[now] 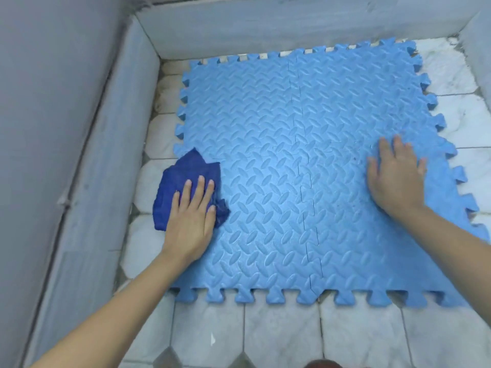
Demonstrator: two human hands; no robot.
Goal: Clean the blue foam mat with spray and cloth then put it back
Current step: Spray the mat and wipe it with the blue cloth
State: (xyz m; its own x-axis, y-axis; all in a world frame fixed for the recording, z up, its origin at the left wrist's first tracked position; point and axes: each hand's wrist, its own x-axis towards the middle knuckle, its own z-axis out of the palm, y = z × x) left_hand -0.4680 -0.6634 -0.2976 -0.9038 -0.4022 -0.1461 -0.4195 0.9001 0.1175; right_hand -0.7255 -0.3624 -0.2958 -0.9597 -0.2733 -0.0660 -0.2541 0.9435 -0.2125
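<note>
The blue foam mat, made of interlocking tiles with toothed edges and a leaf-like embossed pattern, lies flat on the tiled floor. A crumpled dark blue cloth rests on the mat's left edge, partly over the floor. My left hand lies flat on the cloth, fingers spread and pressing it down. Over on the mat's right side, my right hand is pressed palm-down with fingers apart, holding nothing. No spray bottle is in view.
White marble-like floor tiles surround the mat. A grey wall with a raised ledge runs along the left and another ledge along the back. A wall corner stands at the right.
</note>
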